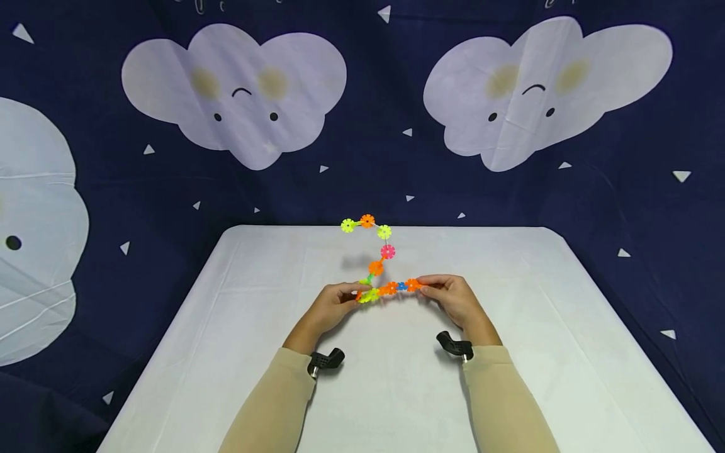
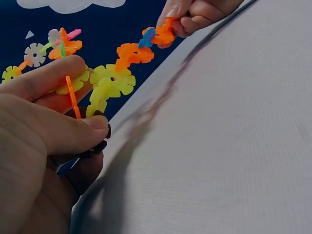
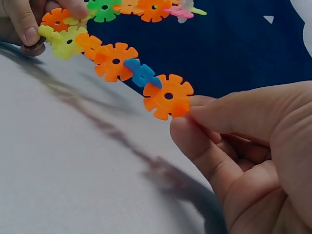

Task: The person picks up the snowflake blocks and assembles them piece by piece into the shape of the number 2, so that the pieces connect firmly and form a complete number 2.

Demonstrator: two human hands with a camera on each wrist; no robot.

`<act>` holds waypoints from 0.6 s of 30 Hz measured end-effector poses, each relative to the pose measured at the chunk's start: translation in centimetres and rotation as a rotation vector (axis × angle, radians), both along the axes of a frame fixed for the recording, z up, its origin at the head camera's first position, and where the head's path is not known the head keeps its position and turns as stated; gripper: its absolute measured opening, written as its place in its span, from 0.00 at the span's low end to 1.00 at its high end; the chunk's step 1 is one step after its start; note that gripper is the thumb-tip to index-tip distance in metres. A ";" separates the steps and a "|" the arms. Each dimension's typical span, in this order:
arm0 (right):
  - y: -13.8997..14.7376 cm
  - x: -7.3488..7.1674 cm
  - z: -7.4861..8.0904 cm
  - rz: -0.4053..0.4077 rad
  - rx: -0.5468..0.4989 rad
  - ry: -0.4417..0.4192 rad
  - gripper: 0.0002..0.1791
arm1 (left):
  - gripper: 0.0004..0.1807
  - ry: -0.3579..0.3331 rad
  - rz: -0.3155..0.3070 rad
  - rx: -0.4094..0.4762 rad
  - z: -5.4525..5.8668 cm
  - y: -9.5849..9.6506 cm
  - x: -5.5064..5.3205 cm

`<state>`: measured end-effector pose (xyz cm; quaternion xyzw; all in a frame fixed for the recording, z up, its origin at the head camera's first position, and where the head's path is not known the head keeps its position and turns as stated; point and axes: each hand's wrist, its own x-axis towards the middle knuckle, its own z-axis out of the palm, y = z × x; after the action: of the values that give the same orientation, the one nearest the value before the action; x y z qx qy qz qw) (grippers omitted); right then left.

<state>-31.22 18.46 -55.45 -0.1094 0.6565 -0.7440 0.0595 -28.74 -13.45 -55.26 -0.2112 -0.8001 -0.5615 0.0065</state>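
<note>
A chain of interlocking snowflake discs, slotted flower-shaped plastic pieces, spans both hands above the white table. My left hand pinches it at a bend, where yellow and orange discs meet between thumb and fingers. At the chain's right end, thumb and fingers of my right hand grip an orange disc. Between the hands run a blue disc, more orange ones and a yellow disc. Beyond the left hand the chain curves away through a pink disc to a yellow-green end disc.
The white-covered table lies under both hands, its far edge against a dark blue cloth printed with clouds and triangles. Black wrist devices sit at both cuffs. The chain's shadow falls on the table.
</note>
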 end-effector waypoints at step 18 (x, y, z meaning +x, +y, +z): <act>0.2 0.1 -0.1 0.055 -0.016 -0.013 0.12 | 0.24 -0.003 -0.034 -0.028 0.2 -0.5 -0.3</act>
<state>-31.08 18.69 -55.58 -0.1228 0.6469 -0.7480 0.0833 -29.07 -13.97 -55.09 -0.2241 -0.8041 -0.5506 -0.0074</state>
